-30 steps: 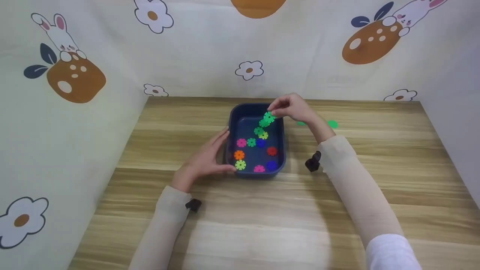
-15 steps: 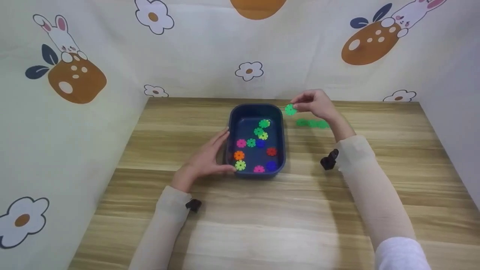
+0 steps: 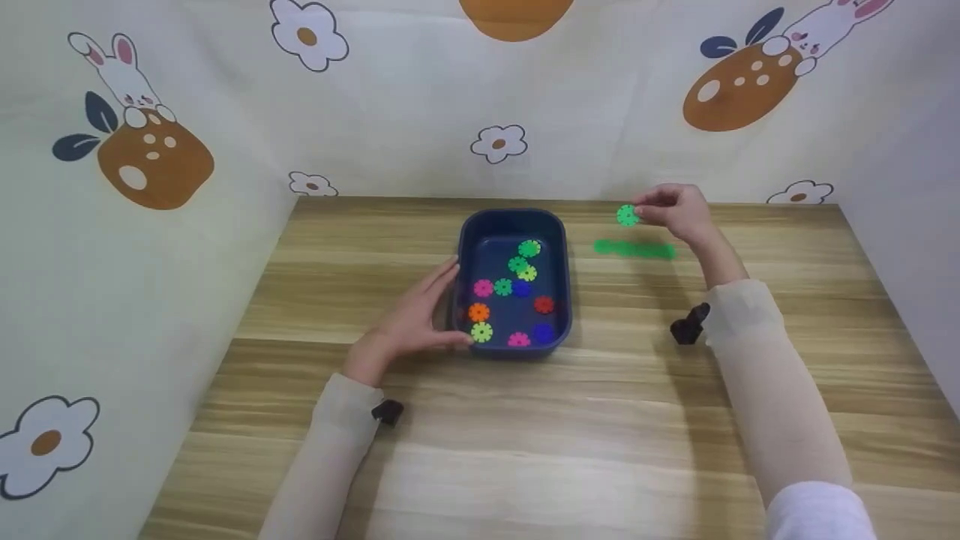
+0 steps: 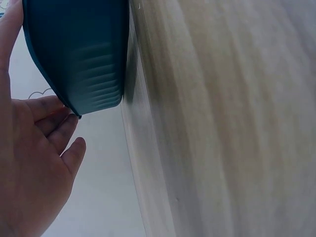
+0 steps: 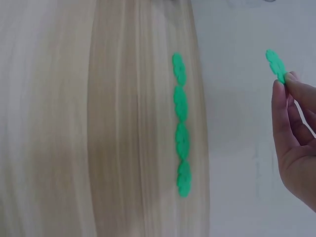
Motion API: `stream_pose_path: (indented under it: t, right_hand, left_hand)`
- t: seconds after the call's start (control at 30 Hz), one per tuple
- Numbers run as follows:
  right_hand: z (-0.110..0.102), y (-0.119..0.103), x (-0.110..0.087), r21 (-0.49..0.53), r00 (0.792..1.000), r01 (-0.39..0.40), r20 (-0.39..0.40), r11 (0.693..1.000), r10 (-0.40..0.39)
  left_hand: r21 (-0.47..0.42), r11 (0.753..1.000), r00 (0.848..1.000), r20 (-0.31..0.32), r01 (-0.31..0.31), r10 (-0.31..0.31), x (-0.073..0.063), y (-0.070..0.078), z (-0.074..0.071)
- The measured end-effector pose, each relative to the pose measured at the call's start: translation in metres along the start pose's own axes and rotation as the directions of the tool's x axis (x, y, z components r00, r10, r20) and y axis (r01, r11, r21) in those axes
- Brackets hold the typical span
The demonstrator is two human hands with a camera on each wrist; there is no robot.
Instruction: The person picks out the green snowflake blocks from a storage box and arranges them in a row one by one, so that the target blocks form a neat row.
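Note:
My right hand (image 3: pixel 681 214) pinches a green notched plastic disc (image 3: pixel 627 215) between thumb and fingertips, held above the table beyond a row of green discs (image 3: pixel 634 249). In the right wrist view the pinched disc (image 5: pixel 275 65) is tilted, seen nearly edge-on. Several like it form a line (image 5: pixel 181 140) on the wood. My left hand (image 3: pixel 405 315) touches the left side of a dark blue plastic tub (image 3: pixel 568 300), its fingers extended and thumb at the near corner. In the left wrist view, fingers (image 4: pixel 49 111) rest at the tub's rim.
Inside the tub lie loose discs: yellow-green (image 3: pixel 481 332), orange (image 3: pixel 478 312), pink (image 3: pixel 483 288), red (image 3: pixel 544 304), blue (image 3: pixel 542 333) and green (image 3: pixel 503 287). A patterned cloth backdrop (image 3: pixel 405 97) rises behind the wooden table (image 3: pixel 525 442).
My right hand has carried the green disc up out of the tub and rightward, past the near end of the green row. The left hand and tub have stayed put.

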State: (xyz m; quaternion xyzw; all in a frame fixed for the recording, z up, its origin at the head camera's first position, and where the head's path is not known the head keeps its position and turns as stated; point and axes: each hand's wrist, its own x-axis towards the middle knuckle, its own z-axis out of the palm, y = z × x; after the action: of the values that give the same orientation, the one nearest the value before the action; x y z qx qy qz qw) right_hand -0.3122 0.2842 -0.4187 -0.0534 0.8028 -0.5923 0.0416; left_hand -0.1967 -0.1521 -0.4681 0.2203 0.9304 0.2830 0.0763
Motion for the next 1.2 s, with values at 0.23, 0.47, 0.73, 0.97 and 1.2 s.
stream_pose_path:
  t: [0.23, 0.47, 0.73, 0.97, 1.2]
  right_hand:
    - [-0.022, 0.009, -0.013, 0.07, 0.995, -0.075, -0.06, 0.995, 0.079]
    - [-0.044, 0.045, -0.013, 0.016, 0.978, -0.162, -0.133, 0.987, 0.163]
    - [-0.056, 0.063, -0.025, -0.079, 0.953, -0.246, -0.201, 0.966, 0.227]
    - [-0.056, 0.071, -0.029, -0.062, 0.937, -0.284, -0.229, 0.957, 0.264]
    - [-0.057, 0.075, -0.031, -0.14, 0.936, -0.298, -0.237, 0.944, 0.26]
  left_hand:
    - [-0.009, 1.0, 1.0, -0.003, 0.0, 0.0, -0.002, 0.0, 0.0]
    - [-0.016, 1.0, 1.0, -0.003, 0.003, -0.003, -0.002, -0.001, 0.002]
    - [-0.012, 1.0, 1.0, -0.002, -0.007, 0.007, 0.0, -0.001, 0.002]
    - [-0.012, 1.0, 1.0, -0.007, -0.008, 0.008, -0.001, 0.0, 0.001]
    - [-0.012, 1.0, 1.0, 0.005, 0.008, -0.008, -0.001, 0.0, 0.001]
